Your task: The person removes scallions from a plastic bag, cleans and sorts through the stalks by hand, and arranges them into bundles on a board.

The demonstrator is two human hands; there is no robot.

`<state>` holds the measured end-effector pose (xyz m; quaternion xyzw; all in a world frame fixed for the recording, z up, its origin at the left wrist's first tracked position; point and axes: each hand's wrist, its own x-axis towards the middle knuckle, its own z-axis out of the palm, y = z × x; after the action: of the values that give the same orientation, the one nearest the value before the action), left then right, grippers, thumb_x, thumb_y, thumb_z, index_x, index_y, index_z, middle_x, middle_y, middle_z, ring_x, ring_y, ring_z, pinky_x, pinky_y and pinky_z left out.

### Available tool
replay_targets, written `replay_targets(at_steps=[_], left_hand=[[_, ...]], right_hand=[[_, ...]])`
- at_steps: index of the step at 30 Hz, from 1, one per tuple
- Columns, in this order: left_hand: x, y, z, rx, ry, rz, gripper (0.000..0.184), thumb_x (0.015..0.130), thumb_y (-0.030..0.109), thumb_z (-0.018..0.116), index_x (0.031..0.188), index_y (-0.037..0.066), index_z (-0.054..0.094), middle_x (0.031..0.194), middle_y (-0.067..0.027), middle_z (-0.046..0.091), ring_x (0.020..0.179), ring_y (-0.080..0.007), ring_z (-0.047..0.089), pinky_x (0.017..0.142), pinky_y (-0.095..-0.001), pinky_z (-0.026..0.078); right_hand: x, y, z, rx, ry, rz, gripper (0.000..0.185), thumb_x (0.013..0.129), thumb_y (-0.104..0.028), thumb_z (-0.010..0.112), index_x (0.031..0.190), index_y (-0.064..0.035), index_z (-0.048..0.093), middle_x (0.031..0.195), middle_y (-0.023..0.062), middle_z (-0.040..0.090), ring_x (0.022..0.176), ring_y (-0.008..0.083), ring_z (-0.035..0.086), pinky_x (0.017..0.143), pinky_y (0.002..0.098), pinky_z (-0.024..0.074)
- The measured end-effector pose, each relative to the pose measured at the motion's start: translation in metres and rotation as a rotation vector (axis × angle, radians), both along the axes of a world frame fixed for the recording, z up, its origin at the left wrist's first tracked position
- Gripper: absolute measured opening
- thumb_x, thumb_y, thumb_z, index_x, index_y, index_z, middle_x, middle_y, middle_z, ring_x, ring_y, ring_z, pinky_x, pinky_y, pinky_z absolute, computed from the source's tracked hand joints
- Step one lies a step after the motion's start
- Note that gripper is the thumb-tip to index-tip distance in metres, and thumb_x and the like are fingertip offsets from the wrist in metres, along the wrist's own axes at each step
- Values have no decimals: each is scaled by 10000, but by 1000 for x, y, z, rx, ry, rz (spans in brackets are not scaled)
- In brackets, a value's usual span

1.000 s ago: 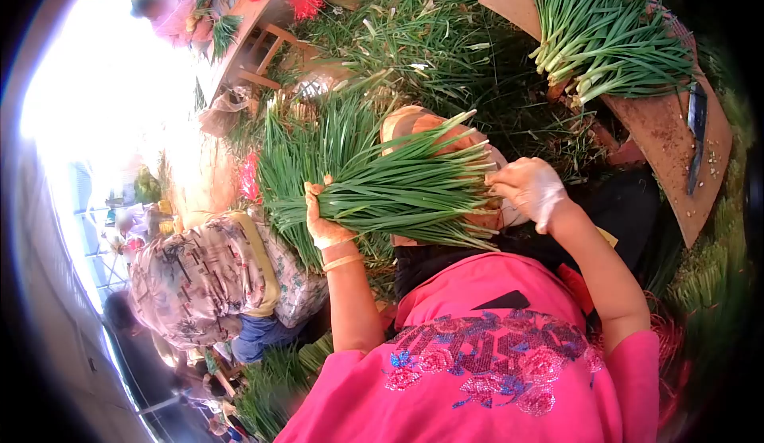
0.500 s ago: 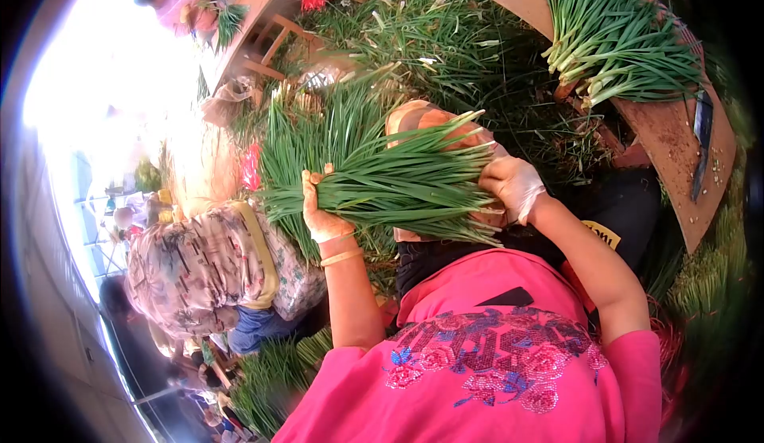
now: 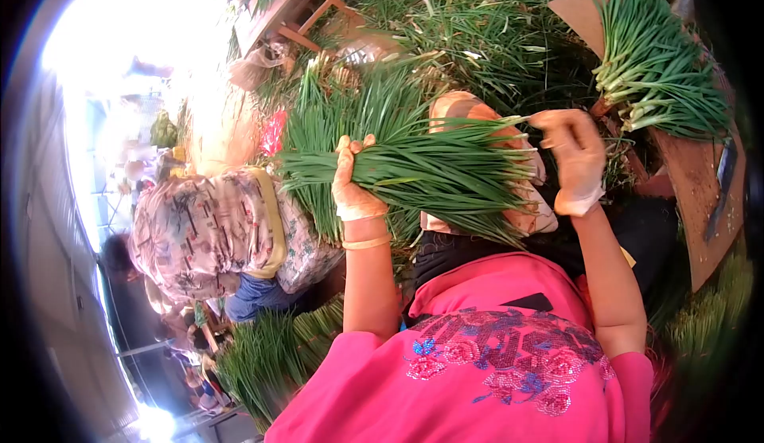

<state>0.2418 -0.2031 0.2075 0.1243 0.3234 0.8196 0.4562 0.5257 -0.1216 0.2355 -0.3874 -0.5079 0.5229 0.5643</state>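
Observation:
My left hand, in a thin glove, is wrapped around a thick bunch of garlic chives. The bunch lies sideways above my lap, with its pale cut ends to the right. At that end my right hand, also gloved, has its fingers bent, the tips meeting at the end of one stalk that sticks out of the bunch. More loose chives lie behind and under the bunch. A patterned cloth covers my knee beneath the stalk ends.
To the right, a board bears a pile of chives and a dark knife. Cut leaves litter the ground ahead. A person in a patterned top sits close on my left, with a wooden table beyond.
My right hand has risen from beside the stalk ends to the upper corner of the bunch. My left hand keeps its hold. The whole view has shifted slightly.

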Motion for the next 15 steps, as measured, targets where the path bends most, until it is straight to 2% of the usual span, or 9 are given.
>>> replay_targets(at_steps=[1,3,4,5,6,9,12,13,15], left_hand=[[2,2,5,29,20,-28,233,845,119,599,1065,69,541,885,-33,581,989,-259,544,906,-421,433],[6,4,9,36,57,-36,246,846,117,592,1079,62,533,889,-31,572,993,-256,535,919,-425,422],[7,5,10,41,81,-46,264,854,124,581,1104,56,528,894,-28,564,1008,-260,527,928,-430,415],[9,6,11,45,104,-56,283,862,132,570,1129,50,523,898,-25,556,1022,-263,519,937,-434,409],[16,7,19,31,111,-46,273,857,119,570,1116,46,523,893,-37,551,1013,-269,515,936,-424,405],[19,8,27,63,153,-97,262,859,116,557,1107,38,528,882,-49,551,998,-273,510,931,-408,401],[14,9,26,54,109,-71,247,866,134,553,1092,33,538,875,-49,547,997,-269,510,932,-406,402],[11,9,25,45,85,-50,244,868,140,554,1087,33,541,875,-48,548,1000,-267,510,933,-410,403],[5,8,19,25,28,-12,239,871,152,555,1078,34,546,874,-46,550,1004,-264,509,934,-419,405]], right_hand=[[-12,0,4,298,-296,102,95,822,-30,605,914,-57,605,829,59,623,739,148,580,689,270,475],[-41,-7,13,829,-611,200,188,756,-71,642,939,-114,627,749,70,550,703,209,580,607,325,475],[-54,-12,21,907,-815,323,189,789,-142,596,975,-146,626,716,53,525,686,192,589,555,335,471],[-72,-16,24,958,-940,427,294,764,-176,631,1057,-165,611,721,23,510,631,175,533,536,322,418],[-87,-20,41,963,-1101,532,195,807,-160,519,984,-121,592,751,55,565,712,204,624,548,323,496],[-122,-18,42,929,-1297,631,92,770,-135,563,825,-77,607,817,84,589,749,213,636,613,332,516],[-121,-12,27,880,-1058,479,54,735,-129,604,758,-80,609,824,91,584,770,227,633,654,333,517],[-112,-10,25,756,-658,461,61,749,-131,606,743,-70,601,816,105,594,777,245,620,682,331,508],[-84,-9,41,180,-359,585,84,834,-116,541,797,-49,573,751,46,618,730,171,613,701,308,484]])
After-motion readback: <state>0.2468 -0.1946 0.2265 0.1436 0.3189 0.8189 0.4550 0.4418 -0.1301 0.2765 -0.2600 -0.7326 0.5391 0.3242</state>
